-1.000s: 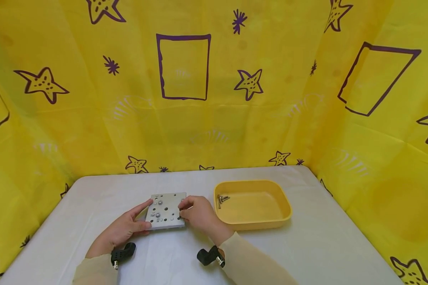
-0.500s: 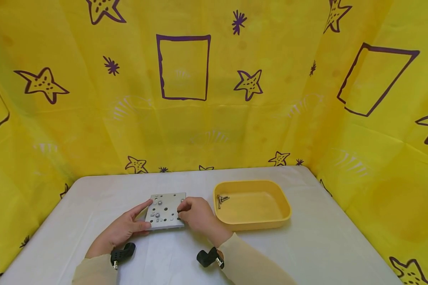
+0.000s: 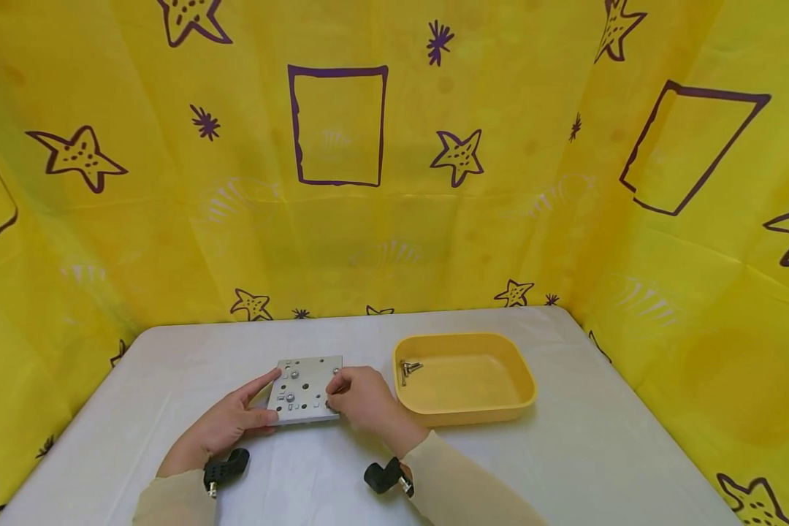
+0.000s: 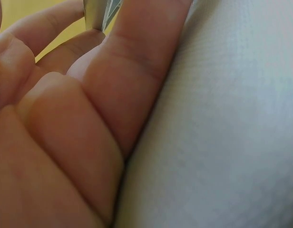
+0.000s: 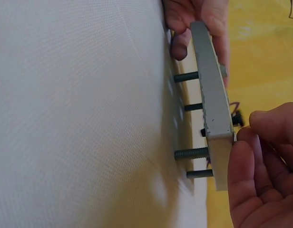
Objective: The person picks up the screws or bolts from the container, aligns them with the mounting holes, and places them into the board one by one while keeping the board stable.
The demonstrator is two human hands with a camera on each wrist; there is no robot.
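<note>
A flat grey plate with several holes is raised just off the table in the head view. My left hand grips its left edge, thumb at the near corner and a finger at the far one. Two silver bolt heads show on the left of its top face. At the right edge, the curled fingertips of my right hand pinch at a small dark screw, whose head stands proud of the plate. Several threaded shanks stick out below. In the left wrist view only a plate corner shows.
A yellow tray sits to the right of the plate, close to my right hand. Several small screws lie in its left end. White cloth covers the table, and a patterned yellow curtain stands behind it.
My right fingertips have shifted slightly toward the near right corner of the plate. Left hand and plate have barely moved, and the tray's screws lie as before.
</note>
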